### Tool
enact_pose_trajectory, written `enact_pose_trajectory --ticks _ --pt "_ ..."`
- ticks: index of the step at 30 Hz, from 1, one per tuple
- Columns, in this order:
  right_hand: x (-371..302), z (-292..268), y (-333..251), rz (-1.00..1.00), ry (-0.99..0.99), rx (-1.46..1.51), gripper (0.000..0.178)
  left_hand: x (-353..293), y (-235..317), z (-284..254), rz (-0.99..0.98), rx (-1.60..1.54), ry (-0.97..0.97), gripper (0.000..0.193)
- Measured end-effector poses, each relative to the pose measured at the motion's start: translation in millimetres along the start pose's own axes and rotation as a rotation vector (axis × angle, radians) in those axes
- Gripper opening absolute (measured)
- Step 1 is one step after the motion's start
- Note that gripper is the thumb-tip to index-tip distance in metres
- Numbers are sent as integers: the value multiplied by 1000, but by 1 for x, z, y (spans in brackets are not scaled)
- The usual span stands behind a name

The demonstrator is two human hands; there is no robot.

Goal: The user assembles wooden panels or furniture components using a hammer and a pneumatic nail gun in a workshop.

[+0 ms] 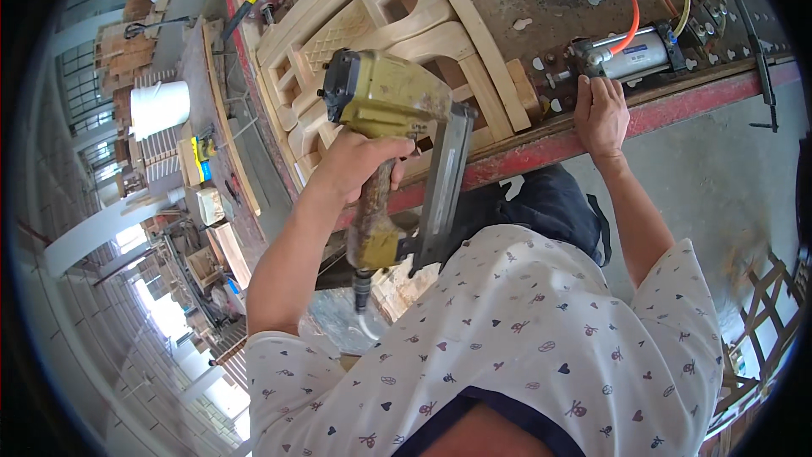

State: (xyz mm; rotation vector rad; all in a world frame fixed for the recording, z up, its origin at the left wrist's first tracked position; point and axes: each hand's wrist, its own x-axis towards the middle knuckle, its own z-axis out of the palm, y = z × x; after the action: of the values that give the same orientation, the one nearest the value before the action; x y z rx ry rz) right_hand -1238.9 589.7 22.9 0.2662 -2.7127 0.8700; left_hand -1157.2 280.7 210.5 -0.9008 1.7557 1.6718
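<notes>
The wooden frame (406, 29) lies beside the red table edge (694, 110); right of it, holed tabletop (565, 24) reaches to an air cylinder (636, 55). Your left hand (359, 165) grasps the nail gun (391, 101) before the frame; right of the frame, your right hand (604, 117) curls at the edge, grip unclear.

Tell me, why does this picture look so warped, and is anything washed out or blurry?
Head view: a wide fisheye lens crams in the whole workshop, bending its outer parts inside a black rim; bright openings at left burn out to white, and the white bucket is nearly washed out; the pneumatic nail gun looks fairly sharp.
</notes>
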Motion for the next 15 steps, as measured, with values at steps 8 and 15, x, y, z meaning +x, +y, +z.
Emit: enact_pose_trajectory --ticks 8,15 --pt "0 -3 0 15 39 49 21 0 35 42 -1 608 -99 12" --pt "-1 -5 -1 15 67 79 20 11 45 74 93 1145 -109 25"
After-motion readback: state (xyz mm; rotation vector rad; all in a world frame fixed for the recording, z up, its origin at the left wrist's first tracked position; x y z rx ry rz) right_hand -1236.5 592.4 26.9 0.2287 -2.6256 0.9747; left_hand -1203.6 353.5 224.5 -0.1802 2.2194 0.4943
